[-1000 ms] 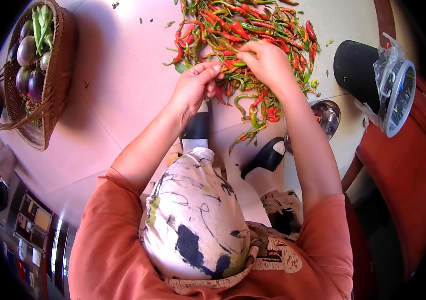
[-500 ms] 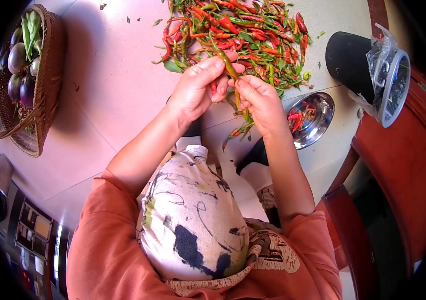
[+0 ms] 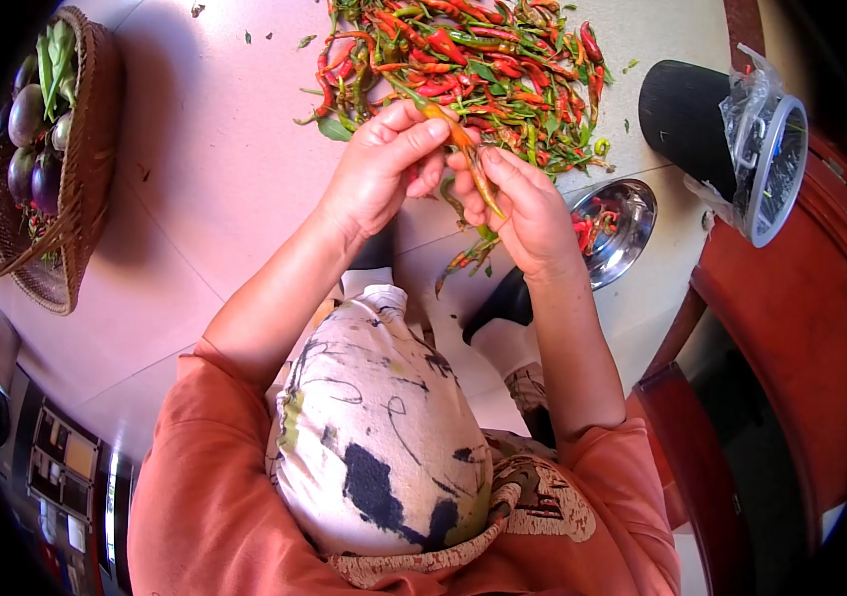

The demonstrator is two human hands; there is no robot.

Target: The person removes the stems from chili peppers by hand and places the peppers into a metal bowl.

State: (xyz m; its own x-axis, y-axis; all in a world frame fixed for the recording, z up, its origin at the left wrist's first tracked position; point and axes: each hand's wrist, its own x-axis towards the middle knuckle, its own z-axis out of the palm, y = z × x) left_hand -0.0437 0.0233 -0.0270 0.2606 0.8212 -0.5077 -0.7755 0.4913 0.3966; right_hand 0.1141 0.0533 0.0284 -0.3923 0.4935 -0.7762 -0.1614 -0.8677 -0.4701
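Note:
Between my two hands is one chili pepper (image 3: 462,139), green at the stem end and orange-brown toward its tip. My left hand (image 3: 384,171) pinches its upper part between thumb and fingers. The lower part is in my right hand (image 3: 528,211), with the thumb pressed along it and the fingers curled; some fingertips are hidden. Just beyond the hands lies a heap of red and green chili peppers (image 3: 503,65) mixed with leaves. A few more greenish peppers (image 3: 463,262) show below the hands. Beside my right wrist stands a shiny metal bowl (image 3: 632,243) holding red pepper pieces (image 3: 594,228).
To the left stands a woven basket (image 3: 96,164) with eggplants (image 3: 26,117) and green pods (image 3: 58,60). A black bin (image 3: 684,119) lined with a clear plastic bag is at the right, near reddish wooden furniture (image 3: 781,328). Pale floor tiles (image 3: 180,199) lie between.
The chili pepper has turned so its tip now shows beside my right thumb. My right hand has shifted slightly down and opened its angle. The whole view has moved a little.

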